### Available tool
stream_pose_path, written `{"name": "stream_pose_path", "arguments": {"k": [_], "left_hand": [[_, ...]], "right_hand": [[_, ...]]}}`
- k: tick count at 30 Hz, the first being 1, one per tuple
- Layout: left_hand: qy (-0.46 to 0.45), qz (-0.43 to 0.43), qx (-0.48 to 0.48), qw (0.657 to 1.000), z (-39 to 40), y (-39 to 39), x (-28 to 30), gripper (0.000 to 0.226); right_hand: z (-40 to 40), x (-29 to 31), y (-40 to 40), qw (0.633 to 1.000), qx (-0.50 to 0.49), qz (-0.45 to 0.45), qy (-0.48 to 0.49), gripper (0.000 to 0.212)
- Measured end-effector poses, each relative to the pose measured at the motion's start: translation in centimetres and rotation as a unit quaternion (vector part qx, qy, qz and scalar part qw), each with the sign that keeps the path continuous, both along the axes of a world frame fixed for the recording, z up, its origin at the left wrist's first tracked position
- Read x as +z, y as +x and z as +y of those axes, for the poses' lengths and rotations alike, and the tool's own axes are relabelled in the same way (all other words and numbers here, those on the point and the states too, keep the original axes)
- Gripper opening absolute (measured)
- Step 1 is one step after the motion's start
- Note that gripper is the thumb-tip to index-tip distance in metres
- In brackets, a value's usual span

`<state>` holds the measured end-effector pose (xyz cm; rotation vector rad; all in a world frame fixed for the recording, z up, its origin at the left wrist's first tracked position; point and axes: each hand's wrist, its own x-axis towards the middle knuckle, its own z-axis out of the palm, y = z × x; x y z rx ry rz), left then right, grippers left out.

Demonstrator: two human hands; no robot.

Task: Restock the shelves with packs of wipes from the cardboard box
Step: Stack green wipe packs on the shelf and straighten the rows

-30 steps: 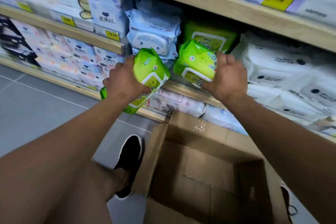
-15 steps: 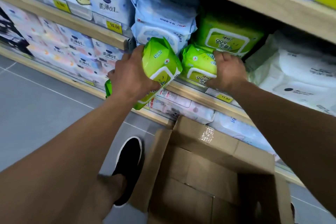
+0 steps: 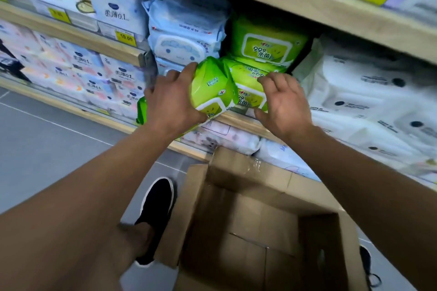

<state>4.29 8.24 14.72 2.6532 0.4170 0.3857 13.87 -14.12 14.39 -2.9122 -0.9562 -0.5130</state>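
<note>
My left hand (image 3: pixel 171 99) grips a green pack of wipes (image 3: pixel 210 87) and holds it at the front edge of the wooden shelf (image 3: pixel 238 120). Right beside it a second green pack (image 3: pixel 246 78) lies on the shelf, and another green pack (image 3: pixel 267 45) stands behind it. My right hand (image 3: pixel 283 104) hovers over the front of the lying pack with fingers spread, holding nothing. The open cardboard box (image 3: pixel 257 227) sits on the floor below, and its visible inside shows only bare cardboard.
Blue-white wipe packs (image 3: pixel 186 30) stack left of the green ones and white packs (image 3: pixel 369 92) fill the right. The upper shelf board (image 3: pixel 307 4) overhangs closely. Pastel packs (image 3: pixel 94 75) line the lower left shelves. My black shoe (image 3: pixel 156 208) stands beside the box on grey floor.
My right hand has let go of its green pack, which now lies on the shelf, and drawn back with fingers spread. My left hand has brought its pack up and right against the shelf edge.
</note>
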Motion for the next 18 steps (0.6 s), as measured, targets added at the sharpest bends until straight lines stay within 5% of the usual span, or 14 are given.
{"name": "stream_pose_path", "arguments": {"k": [6, 18], "left_hand": [[0.095, -0.025, -0.087, 0.991, -5.2, 1.4, 2.5, 0.109], [0.221, -0.007, -0.113, 0.969, -12.6, 11.3, 8.9, 0.078]], "right_hand": [[-6.1, 2.9, -1.4, 0.992, -0.053, -0.116, 0.004, 0.068], [-11.9, 1.9, 0.1, 0.982, -0.147, -0.056, 0.1, 0.081]]}}
